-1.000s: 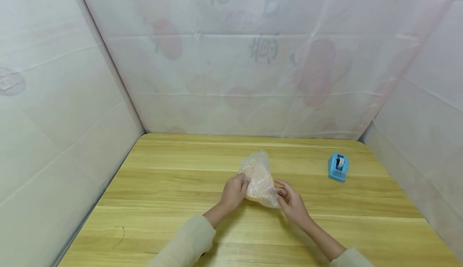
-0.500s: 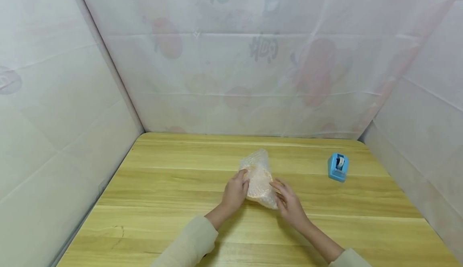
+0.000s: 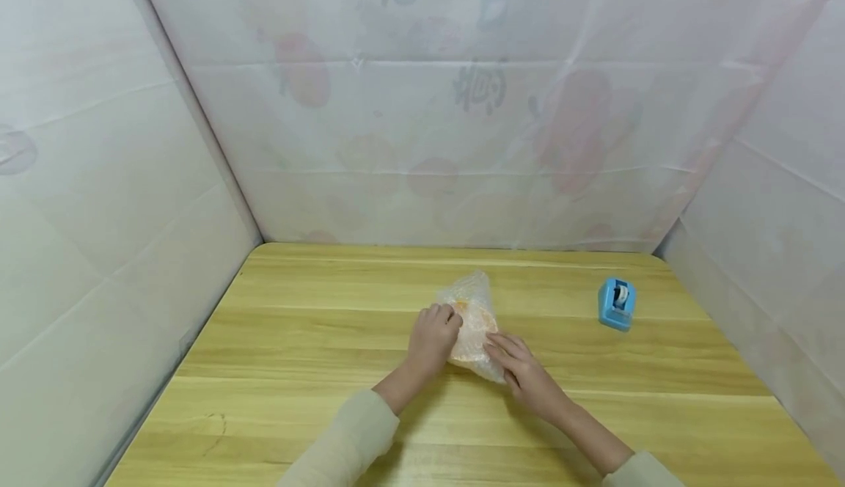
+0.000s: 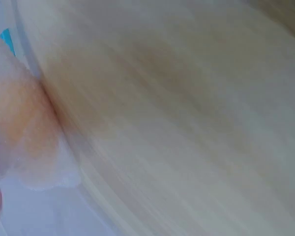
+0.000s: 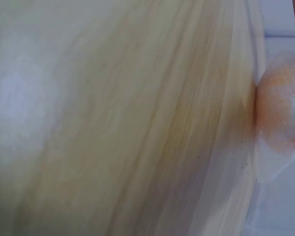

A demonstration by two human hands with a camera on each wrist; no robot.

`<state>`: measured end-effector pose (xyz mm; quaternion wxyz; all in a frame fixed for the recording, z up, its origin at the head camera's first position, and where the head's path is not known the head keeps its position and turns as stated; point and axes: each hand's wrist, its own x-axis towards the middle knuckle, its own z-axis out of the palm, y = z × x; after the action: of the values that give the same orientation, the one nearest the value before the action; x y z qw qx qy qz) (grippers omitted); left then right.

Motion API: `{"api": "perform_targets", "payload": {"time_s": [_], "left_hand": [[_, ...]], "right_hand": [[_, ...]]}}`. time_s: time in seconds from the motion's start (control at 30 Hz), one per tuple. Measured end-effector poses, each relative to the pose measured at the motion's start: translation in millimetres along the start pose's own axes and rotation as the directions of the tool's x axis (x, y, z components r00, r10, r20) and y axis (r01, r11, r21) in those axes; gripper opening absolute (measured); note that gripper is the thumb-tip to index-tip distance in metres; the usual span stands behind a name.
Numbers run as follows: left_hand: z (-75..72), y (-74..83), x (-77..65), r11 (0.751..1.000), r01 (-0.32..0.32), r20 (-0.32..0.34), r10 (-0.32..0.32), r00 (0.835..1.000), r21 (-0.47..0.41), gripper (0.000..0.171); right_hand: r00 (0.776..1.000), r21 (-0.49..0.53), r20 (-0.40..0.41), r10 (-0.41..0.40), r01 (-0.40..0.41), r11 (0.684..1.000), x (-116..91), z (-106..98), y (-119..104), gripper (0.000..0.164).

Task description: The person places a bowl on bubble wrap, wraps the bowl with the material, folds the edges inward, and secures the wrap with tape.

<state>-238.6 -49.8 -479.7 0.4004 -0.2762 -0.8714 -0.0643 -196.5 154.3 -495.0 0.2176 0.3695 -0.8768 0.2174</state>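
Observation:
A round, bowl-like thing with an orange edge, wrapped in clear bubble wrap [image 3: 472, 333], sits on the wooden table. One pointed end of the wrap sticks out toward the back. On its left side my left hand [image 3: 432, 337] has its fingers curled and pinches the wrap at the upper left. My right hand [image 3: 524, 377] lies along the lower right side, fairly straight fingers resting on the wrap. In the left wrist view, the wrapped bundle [image 4: 27, 128] shows orange through the film at the left edge. The right wrist view catches the bundle [image 5: 280, 108] and bits of fingers.
A blue tape dispenser [image 3: 617, 304] with a roll of tape stands at the back right of the table [image 3: 297, 370]. Pale printed cloth [image 3: 409, 120] hangs behind the table and along both sides.
My left fingers have shifted up and curled more at the wrap's upper left. My right hand has moved from the wrap's lower right corner inward onto its top. The bundle stays nearly in place.

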Motion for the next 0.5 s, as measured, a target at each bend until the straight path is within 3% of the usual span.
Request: {"api": "perform_targets", "payload": {"time_s": [0.03,0.1,0.2,0.27,0.37,0.43,0.5], "left_hand": [[-0.6,-1.6,0.0,0.996,-0.077,-0.021,0.078,0.997,0.041,0.017],[-2.9,-3.7,-0.5,0.971,-0.214,-0.034,0.218,0.975,0.107,0.013],[-10.5,-2.6,0.0,0.909,-0.367,-0.031,0.380,0.924,0.199,0.010],[-16.5,2.1,0.5,0.869,-0.438,-0.010,0.452,0.892,0.231,0.008],[-23.6,12.6,0.3,0.838,-0.496,0.104,0.485,0.868,0.226,0.018],[-26.6,19.0,-0.8,0.853,-0.489,0.241,0.444,0.863,0.184,0.034],[-28.0,23.0,-2.3,0.877,-0.459,0.385,0.378,0.842,0.142,0.049]], "right_hand": [[1.000,-0.015,0.012,-0.001,0.001,1.000,-0.2,-0.1,-0.1,0.053],[1.000,-0.041,0.024,-0.004,0.005,0.999,-0.5,0.1,-0.4,0.054],[0.999,-0.050,0.036,-0.003,0.004,0.999,-1.5,0.4,-0.4,0.054],[0.999,-0.045,0.032,0.003,-0.001,0.999,-2.0,0.4,-0.1,0.053],[1.000,-0.035,0.026,0.018,-0.017,0.999,-3.0,-0.4,0.9,0.053],[0.999,-0.028,0.031,0.033,-0.032,0.999,-3.5,-0.8,1.8,0.052],[0.998,-0.027,0.041,0.047,-0.046,0.999,-3.7,-1.4,2.2,0.051]]}}
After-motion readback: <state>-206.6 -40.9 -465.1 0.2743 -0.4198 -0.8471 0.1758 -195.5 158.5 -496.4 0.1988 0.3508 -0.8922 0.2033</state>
